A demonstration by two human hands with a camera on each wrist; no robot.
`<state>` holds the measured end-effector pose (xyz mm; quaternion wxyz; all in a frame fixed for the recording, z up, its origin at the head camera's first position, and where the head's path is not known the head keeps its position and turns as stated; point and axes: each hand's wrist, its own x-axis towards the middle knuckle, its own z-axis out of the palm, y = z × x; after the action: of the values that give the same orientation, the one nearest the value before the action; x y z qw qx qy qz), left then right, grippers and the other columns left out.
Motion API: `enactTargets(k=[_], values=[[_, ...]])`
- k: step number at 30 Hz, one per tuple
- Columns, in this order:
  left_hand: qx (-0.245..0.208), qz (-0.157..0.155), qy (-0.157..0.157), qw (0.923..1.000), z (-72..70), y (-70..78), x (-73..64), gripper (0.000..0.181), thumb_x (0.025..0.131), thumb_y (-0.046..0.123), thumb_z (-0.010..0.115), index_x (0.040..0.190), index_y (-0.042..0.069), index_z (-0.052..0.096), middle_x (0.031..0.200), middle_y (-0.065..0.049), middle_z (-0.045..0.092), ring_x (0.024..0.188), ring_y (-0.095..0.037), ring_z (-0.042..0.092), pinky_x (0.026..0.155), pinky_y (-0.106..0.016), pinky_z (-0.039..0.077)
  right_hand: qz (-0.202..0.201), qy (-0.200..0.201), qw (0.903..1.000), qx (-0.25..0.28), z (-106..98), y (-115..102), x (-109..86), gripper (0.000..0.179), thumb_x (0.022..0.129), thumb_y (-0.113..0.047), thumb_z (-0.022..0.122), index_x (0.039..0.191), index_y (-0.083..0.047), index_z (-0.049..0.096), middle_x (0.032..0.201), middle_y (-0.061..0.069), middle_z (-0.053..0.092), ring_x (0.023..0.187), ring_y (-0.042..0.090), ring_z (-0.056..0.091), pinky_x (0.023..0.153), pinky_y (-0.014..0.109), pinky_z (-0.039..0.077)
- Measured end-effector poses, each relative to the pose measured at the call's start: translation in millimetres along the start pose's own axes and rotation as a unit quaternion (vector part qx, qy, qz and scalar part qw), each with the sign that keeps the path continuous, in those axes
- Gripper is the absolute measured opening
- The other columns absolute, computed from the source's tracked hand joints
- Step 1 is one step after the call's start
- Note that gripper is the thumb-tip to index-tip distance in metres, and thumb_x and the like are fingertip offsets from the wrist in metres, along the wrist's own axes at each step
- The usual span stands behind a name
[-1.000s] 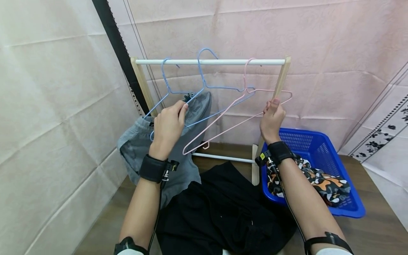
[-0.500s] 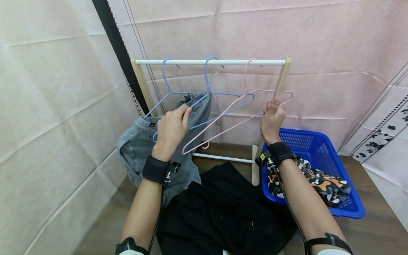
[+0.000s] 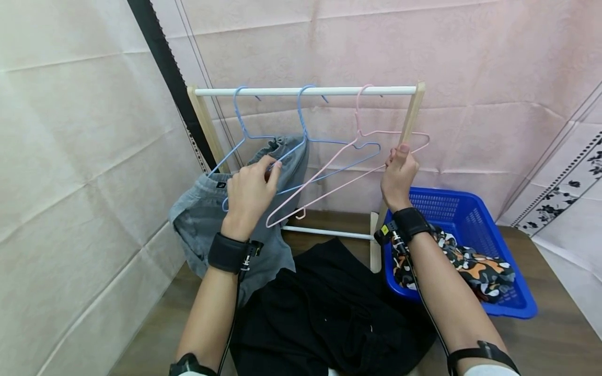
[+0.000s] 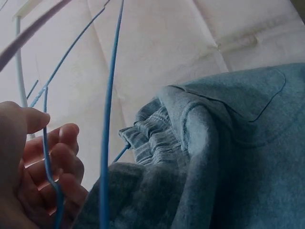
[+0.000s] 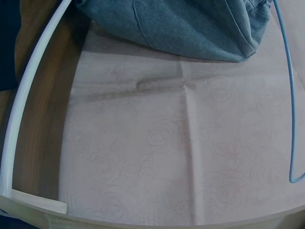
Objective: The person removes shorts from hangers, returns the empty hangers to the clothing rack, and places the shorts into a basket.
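My left hand (image 3: 249, 193) is around the left arm of the middle blue hanger (image 3: 301, 117). In the left wrist view its thumb stands apart from the loosely bent fingers, with the wire between them. That hanger hooks over the white bar (image 3: 338, 91) of a small clothes rack. My right hand (image 3: 400, 175) grips the rack's right wooden post (image 3: 412, 115), near the pink hanger (image 3: 324, 169). Grey-blue denim pants (image 3: 197, 214) hang on the left blue hanger (image 3: 239, 115), behind my left hand. The right wrist view shows no hand.
Black clothing (image 3: 329, 318) lies on the wooden table (image 3: 555, 339) before the rack. At the right, a blue basket (image 3: 479, 219) holds a camouflage-patterned garment (image 3: 484, 271). Cloth walls (image 3: 94, 156) stand at the left and back.
The middle blue hanger has come down so its hook sits on the bar. My left thumb and fingers have loosened from its wire. The right hand stays on the post.
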<state>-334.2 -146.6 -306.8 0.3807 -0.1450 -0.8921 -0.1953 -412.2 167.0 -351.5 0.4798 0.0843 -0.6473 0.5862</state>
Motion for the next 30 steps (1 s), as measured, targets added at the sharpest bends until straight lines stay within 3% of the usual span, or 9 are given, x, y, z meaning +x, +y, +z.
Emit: enactTargets(k=[8,13,18,21,26,30], values=[[-0.009,0.009,0.022,0.9997,-7.4,3.5,-2.1,0.034,0.111,0.036,0.055,0.113,0.011,0.077,0.080,-0.004,0.073,0.055,-0.020,0.059,0.046,-0.037,0.041,-0.004,0.004,1.0000,0.004,-1,-4,4.1,0.078,0.091,-0.089,0.029,0.071,-0.016,0.049,0.062,-0.007,0.043,0.054,0.006,0.038,0.051,0.020,0.027],[-0.021,-0.006,0.037,0.9991,-13.2,3.0,-9.6,0.034,0.111,0.036,0.055,0.119,0.010,0.075,0.097,-0.009,0.074,0.078,-0.027,0.067,0.062,-0.044,0.052,-0.003,0.005,0.9999,0.011,-1,-8,4.9,0.076,0.091,-0.089,0.031,0.072,-0.018,0.049,0.063,-0.006,0.042,0.054,0.007,0.038,0.052,0.020,0.026],[-0.058,-0.009,0.056,0.9967,-19.2,3.5,-28.3,0.035,0.112,0.030,0.055,0.131,0.005,0.070,0.121,-0.018,0.068,0.109,-0.037,0.061,0.094,-0.051,0.049,-0.001,0.003,0.9999,0.015,1,-10,6.2,0.090,0.090,-0.089,0.032,0.074,-0.003,0.051,0.064,-0.004,0.045,0.055,0.005,0.040,0.052,0.020,0.029],[-0.073,0.000,0.079,0.9942,-21.6,4.2,-40.7,0.036,0.111,0.028,0.055,0.134,0.004,0.068,0.129,-0.020,0.064,0.120,-0.039,0.057,0.105,-0.053,0.044,-0.001,0.004,0.9999,0.017,1,-9,6.6,0.089,0.091,-0.089,0.031,0.075,-0.004,0.051,0.064,-0.004,0.044,0.055,0.005,0.039,0.052,0.020,0.028],[-0.081,0.009,0.133,0.9878,-28.1,1.6,-62.8,0.036,0.111,0.028,0.054,0.131,0.003,0.069,0.129,-0.020,0.064,0.120,-0.039,0.057,0.106,-0.055,0.042,0.007,-0.019,0.9993,0.031,-2,-7,1.8,0.072,0.098,-0.081,0.031,0.076,-0.015,0.049,0.065,-0.009,0.039,0.055,0.006,0.035,0.052,0.021,0.024],[-0.097,0.017,0.164,0.9815,-29.8,-1.0,-82.6,0.033,0.109,0.026,0.056,0.124,0.002,0.071,0.120,-0.020,0.066,0.108,-0.040,0.059,0.096,-0.053,0.043,0.032,-0.036,0.9979,0.044,-8,-9,-5.1,0.055,0.111,-0.060,0.032,0.078,-0.020,0.049,0.064,-0.011,0.038,0.053,0.006,0.034,0.050,0.021,0.024]])
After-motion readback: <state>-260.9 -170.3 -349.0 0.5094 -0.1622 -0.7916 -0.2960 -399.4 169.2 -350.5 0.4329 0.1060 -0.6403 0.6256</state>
